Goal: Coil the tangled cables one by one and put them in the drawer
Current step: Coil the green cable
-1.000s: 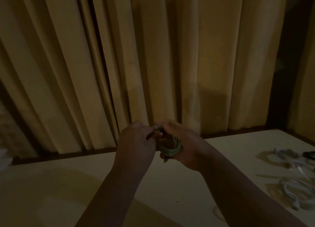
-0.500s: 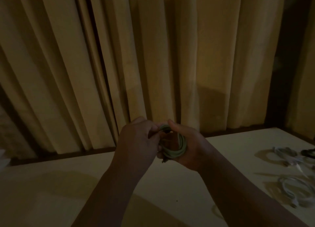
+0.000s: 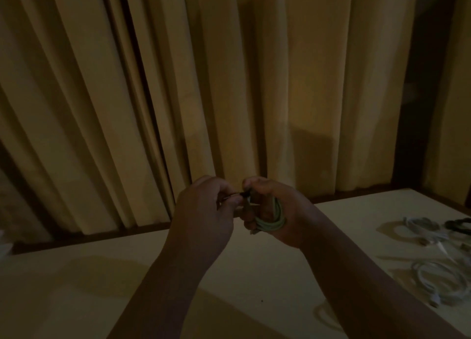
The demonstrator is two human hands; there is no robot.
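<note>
A pale green cable [image 3: 274, 217] is wound into a small coil and held above the table. My right hand [image 3: 283, 211] grips the coil, fingers curled round it. My left hand [image 3: 204, 211] pinches the cable's dark plug end [image 3: 243, 194] just left of the coil. Both hands are raised in the middle of the view. Several loose white cables [image 3: 438, 285] lie on the table at the right. No drawer is in view.
The pale table [image 3: 76, 287] runs across the lower view, with a dark edge at its back. Yellow curtains [image 3: 178, 84] hang close behind. More cables, one white [image 3: 420, 226] and one dark [image 3: 458, 224], lie at the far right edge.
My left hand has drawn slightly left, pulling the plug end out from the coil. The coil in my right hand has turned and sits lower in the palm.
</note>
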